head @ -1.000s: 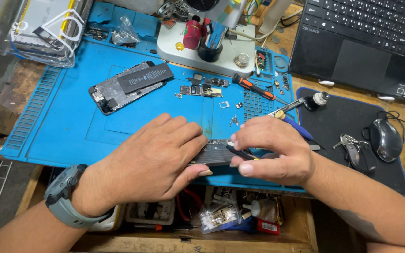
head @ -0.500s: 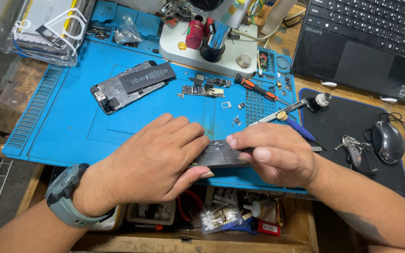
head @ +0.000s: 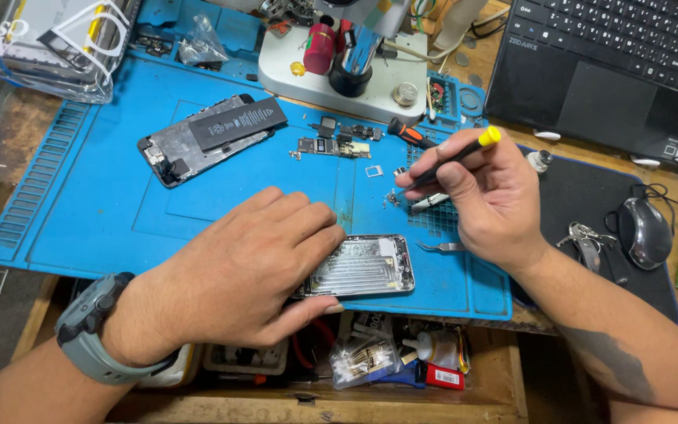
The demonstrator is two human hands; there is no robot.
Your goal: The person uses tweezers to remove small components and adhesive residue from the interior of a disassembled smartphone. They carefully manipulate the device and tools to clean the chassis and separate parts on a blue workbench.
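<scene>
1. The left hand [head: 249, 271] lies flat, palm down, fingers together, on the left end of an open phone housing [head: 362, 265] at lower centre of the frame, pressing it onto the blue work mat [head: 80, 212].
2. The right hand [head: 488, 196], right of centre, pinches a black screwdriver [head: 453, 157] with a yellow cap between thumb and fingertips; the tool slants up to the right, its tip pointing down-left toward small loose parts [head: 392, 196] on the mat.
3. The housing shows its bare metal interior; its right end is uncovered and sits near the mat's lower edge.
4. Metal tweezers [head: 441, 246] lie just right of the housing, below the right hand.
5. A phone screen assembly with battery [head: 213, 135] rests at upper left of centre on the mat, well apart from both hands.
6. A circuit board [head: 331, 147] lies above the housing, near an orange-handled screwdriver [head: 410, 135].
7. A laptop [head: 614, 71] occupies the upper right of the bench; a mouse [head: 645, 232] and keys [head: 586, 239] lie on the black pad [head: 582, 188] at right.
</scene>
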